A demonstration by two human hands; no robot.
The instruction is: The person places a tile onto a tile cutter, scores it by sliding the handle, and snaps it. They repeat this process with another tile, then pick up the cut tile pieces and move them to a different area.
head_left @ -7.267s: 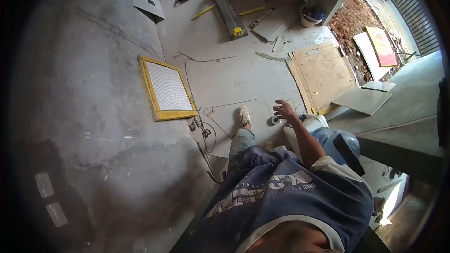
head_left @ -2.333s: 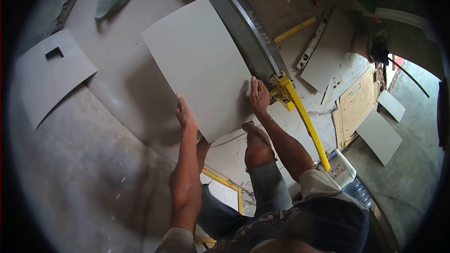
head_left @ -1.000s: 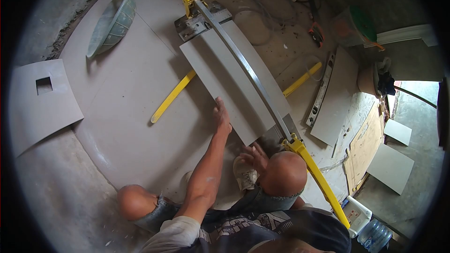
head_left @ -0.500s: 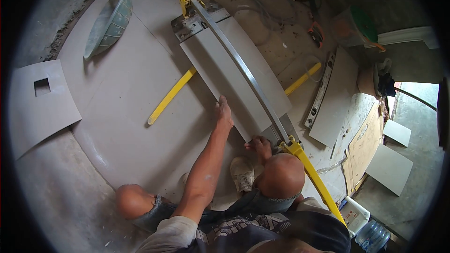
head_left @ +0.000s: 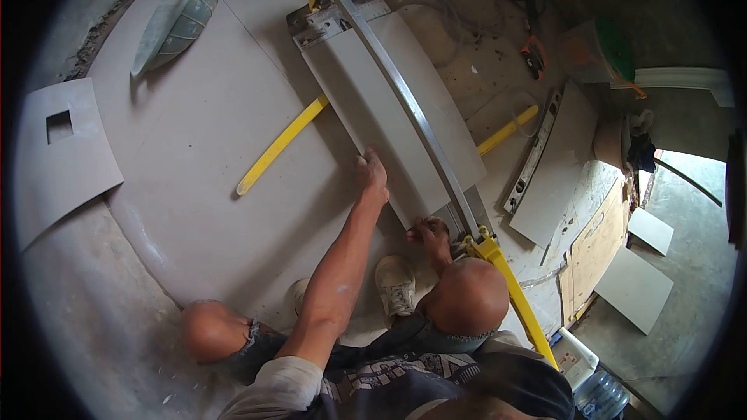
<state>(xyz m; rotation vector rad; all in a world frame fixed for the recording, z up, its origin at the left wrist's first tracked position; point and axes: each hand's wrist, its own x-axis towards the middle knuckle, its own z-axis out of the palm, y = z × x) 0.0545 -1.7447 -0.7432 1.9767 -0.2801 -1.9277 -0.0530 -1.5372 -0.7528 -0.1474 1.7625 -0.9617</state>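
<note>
A long grey tile lies on a manual tile cutter, under its steel rail. My left hand grips the tile's left edge, fingers pressed together along it. At the tile's near end, my right hand has its bent fingers on the near corner; my knee hides part of the wrist. Close to that hand is the cutter's long yellow handle, which slopes down beside my right leg. One yellow support arm sticks out to the left of the cutter, and another to the right.
A dusty basin tilts on the floor at upper left. A tile with a square cutout lies far left. To the right are a spirit level, another tile, a bucket and cardboard. Cables trail behind.
The view has shifted slightly. My left hand stays on the tile's edge, while the right hand's fingers have moved a little at the near corner. The tile stays on the cutter.
</note>
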